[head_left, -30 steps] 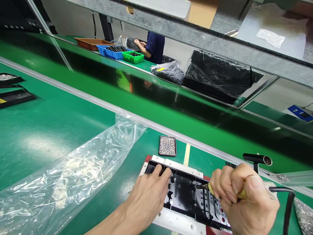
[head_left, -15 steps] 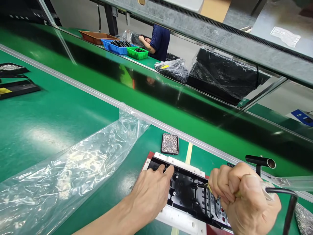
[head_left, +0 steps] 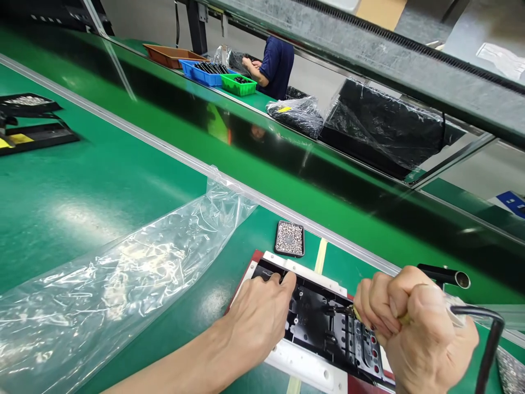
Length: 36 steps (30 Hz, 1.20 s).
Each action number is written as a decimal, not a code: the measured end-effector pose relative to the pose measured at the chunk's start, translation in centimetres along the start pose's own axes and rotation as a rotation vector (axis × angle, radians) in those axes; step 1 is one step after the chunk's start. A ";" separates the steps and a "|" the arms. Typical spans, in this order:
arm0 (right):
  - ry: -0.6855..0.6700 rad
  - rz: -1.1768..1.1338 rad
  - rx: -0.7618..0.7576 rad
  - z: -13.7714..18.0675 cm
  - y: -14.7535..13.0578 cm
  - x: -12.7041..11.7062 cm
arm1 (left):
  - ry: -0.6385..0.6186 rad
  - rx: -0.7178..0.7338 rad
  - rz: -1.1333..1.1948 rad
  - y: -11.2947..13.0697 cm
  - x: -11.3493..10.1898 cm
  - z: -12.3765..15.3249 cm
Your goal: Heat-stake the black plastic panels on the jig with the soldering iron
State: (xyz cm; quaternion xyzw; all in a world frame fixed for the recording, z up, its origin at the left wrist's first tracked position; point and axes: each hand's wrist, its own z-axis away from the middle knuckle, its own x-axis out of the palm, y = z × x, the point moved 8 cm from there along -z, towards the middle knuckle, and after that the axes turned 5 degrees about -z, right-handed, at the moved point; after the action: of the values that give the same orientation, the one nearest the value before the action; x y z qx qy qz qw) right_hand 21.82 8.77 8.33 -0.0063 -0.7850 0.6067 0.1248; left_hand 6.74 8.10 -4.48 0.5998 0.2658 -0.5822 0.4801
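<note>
— Black plastic panel (head_left: 315, 323), is that what's being worked on?

— Yes, it lies in a white fixture (head_left: 301, 369) on the green bench (head_left: 102, 191). The left hand (head_left: 258, 320) presses flat and open on its near end.

— And the right hand (head_left: 418, 328)?

— Fisted round a screwdriver (head_left: 346, 312), tip down on the panel. A small tray of screws (head_left: 290, 238) sits just beyond; clear plastic bag (head_left: 123, 279) to the left.

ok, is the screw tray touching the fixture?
No. The screw tray lies apart from the fixture, with a strip of green mat between them.
</note>
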 end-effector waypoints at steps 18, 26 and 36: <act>-0.078 0.005 0.005 -0.3 0.2 0.6 | 0.052 -0.036 -0.052 0.2 -0.4 -0.2; -0.098 0.010 0.009 -0.4 0.4 0.7 | 0.065 -0.039 -0.053 0.0 -0.2 0.0; -0.085 0.022 0.047 -0.4 0.7 0.5 | 0.041 -0.027 -0.052 0.0 -0.2 -0.3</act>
State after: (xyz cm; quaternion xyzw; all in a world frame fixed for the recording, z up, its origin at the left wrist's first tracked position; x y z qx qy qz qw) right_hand 21.30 9.38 7.89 0.0136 -0.7752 0.6259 0.0847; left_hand 6.87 8.38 -4.37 0.5980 0.2988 -0.5786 0.4673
